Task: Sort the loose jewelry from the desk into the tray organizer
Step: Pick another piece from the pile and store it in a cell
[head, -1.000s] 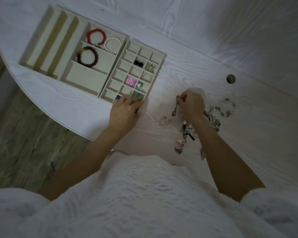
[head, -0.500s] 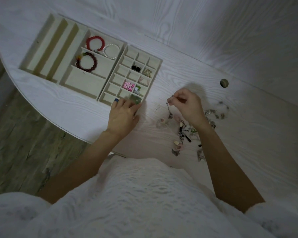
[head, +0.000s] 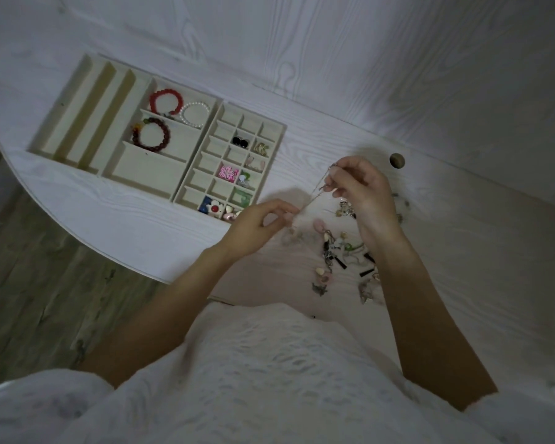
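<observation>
White desk [head: 462,251], hands [head: 305,208] stretching chain [head: 316,190]

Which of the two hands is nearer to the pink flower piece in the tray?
The left hand, just below and right of the pink flower piece. The right hand is farther right, past the tray edge.

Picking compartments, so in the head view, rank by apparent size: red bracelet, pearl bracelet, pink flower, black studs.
Red bracelet and pearl bracelet look alike, so no ranking between them.
Pink flower.
Black studs.
</observation>
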`<action>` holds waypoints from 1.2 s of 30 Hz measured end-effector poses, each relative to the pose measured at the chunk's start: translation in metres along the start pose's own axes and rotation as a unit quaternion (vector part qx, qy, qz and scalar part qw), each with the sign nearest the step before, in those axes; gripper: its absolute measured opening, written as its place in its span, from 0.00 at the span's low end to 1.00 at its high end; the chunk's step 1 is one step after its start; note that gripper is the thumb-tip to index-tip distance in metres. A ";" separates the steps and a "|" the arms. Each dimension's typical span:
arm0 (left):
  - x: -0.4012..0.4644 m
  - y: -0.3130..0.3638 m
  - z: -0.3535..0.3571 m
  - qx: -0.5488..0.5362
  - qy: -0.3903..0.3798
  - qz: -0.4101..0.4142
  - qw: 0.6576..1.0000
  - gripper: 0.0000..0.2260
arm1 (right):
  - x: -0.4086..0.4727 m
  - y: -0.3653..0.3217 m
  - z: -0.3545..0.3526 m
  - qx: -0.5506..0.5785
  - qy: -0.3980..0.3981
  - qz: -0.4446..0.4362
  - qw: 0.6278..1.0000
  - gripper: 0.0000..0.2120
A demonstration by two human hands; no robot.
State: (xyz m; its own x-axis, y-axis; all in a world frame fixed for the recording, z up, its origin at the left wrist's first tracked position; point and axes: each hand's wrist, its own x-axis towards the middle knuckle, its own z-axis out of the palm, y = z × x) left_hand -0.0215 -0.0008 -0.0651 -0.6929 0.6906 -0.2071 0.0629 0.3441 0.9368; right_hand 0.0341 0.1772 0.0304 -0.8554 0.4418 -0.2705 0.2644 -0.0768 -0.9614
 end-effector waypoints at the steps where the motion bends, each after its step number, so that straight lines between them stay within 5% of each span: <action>1: -0.002 0.001 -0.002 -0.019 0.004 -0.003 1.000 0.07 | 0.001 0.003 -0.005 0.012 0.014 0.002 1.000 0.04; 8: -0.018 0.016 -0.031 -0.077 0.043 -0.044 0.995 0.09 | 0.006 0.042 -0.029 -0.104 0.048 0.018 0.993 0.08; 12: -0.036 0.016 -0.058 -0.087 0.035 -0.063 0.994 0.07 | 0.007 0.063 -0.043 -0.183 -0.005 0.016 0.983 0.07; 16: -0.055 0.010 -0.083 -0.063 0.060 -0.090 0.992 0.05 | 0.007 0.079 -0.048 -0.347 -0.070 -0.047 0.934 0.05; 21: -0.087 -0.003 -0.105 -0.014 0.123 -0.121 0.985 0.06 | 0.019 0.076 -0.026 -0.379 -0.163 -0.036 0.910 0.03; 26: -0.109 -0.020 -0.115 -0.025 0.257 -0.123 0.958 0.02 | 0.038 0.054 0.026 -0.135 -0.181 0.061 0.972 0.09; 31: -0.128 -0.045 -0.149 -0.086 0.352 -0.114 0.925 0.03 | 0.079 0.014 0.107 0.014 -0.193 0.055 0.980 0.07; 36: -0.122 -0.070 -0.194 -0.123 0.396 -0.125 0.902 0.04 | 0.128 -0.003 0.192 0.115 -0.198 0.142 0.963 0.07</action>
State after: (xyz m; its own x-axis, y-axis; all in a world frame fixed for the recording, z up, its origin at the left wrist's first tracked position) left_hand -0.0807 -0.2326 -0.0504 -0.9649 -0.0925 -0.2459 -0.2602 0.2077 0.9429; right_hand -0.1618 0.0625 -0.0112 -0.8785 0.0017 -0.4778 0.4451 -0.3606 -0.8197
